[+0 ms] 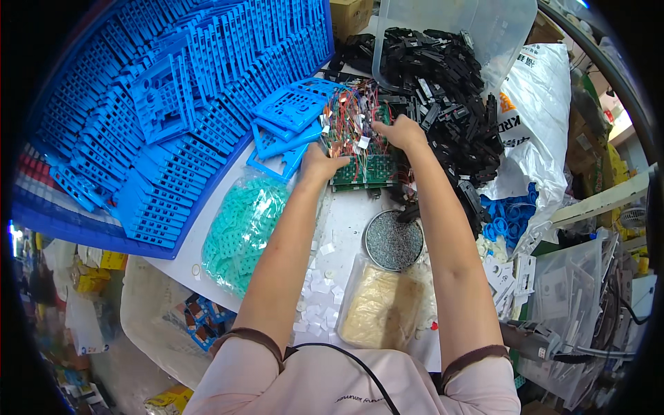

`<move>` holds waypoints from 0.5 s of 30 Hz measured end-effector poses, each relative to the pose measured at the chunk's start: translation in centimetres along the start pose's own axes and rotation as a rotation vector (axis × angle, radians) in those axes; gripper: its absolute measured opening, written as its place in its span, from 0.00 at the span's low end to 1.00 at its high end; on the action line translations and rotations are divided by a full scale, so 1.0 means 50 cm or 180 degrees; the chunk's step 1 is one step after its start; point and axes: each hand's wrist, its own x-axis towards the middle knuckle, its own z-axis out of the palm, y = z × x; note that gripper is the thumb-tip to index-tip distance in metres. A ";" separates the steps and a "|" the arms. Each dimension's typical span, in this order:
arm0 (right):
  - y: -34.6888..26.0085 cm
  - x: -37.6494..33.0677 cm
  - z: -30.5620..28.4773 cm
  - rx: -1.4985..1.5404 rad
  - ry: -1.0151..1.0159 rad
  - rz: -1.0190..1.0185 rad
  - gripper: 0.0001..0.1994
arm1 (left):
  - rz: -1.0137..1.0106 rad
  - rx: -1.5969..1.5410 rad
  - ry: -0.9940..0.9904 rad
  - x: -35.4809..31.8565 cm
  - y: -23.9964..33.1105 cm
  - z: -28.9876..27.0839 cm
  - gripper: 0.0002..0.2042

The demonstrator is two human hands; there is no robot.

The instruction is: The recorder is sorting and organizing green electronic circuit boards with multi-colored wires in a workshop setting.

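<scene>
A stack of green circuit boards (373, 170) with a tangle of red, white and yellow wires (349, 114) lies at the far middle of the table. My left hand (319, 164) grips its near left side, thumb stretched over the boards and the other fingers mostly hidden. On the right side my right hand (402, 133) holds the stack's edge, its thumb and forefinger pointing inward among the wires. Touching the stack's left are several blue plastic panels (294, 107) with cut-outs, loosely piled beside my left hand. Black plastic parts (449, 104) are heaped just past my right hand.
A blue crate (187, 242) full of upright blue panels stands at left. Nearer lie a bag of turquoise parts (245, 228), scattered white pieces (318, 297), a round tin of small screws (394, 242) and a wrapped yellowish block (380, 304). A white sack (536, 104) and blue rings (512, 218) are at right.
</scene>
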 end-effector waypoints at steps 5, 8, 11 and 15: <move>0.109 -0.028 0.032 0.0503 -0.0429 0.0001 0.36 | -0.1215 0.0353 -0.1044 -0.077 0.148 -0.032 0.21; 0.085 -0.042 0.045 0.1325 -0.1020 0.0135 0.27 | -0.1512 -0.0486 -0.0997 -0.051 0.099 -0.020 0.19; 0.079 -0.049 0.061 0.1763 -0.1055 0.0254 0.25 | -0.1794 -0.1408 -0.1084 -0.051 0.096 -0.033 0.18; 0.099 -0.030 0.080 0.1439 -0.0785 0.0138 0.26 | -0.1528 -0.1249 -0.1009 -0.046 0.111 -0.019 0.23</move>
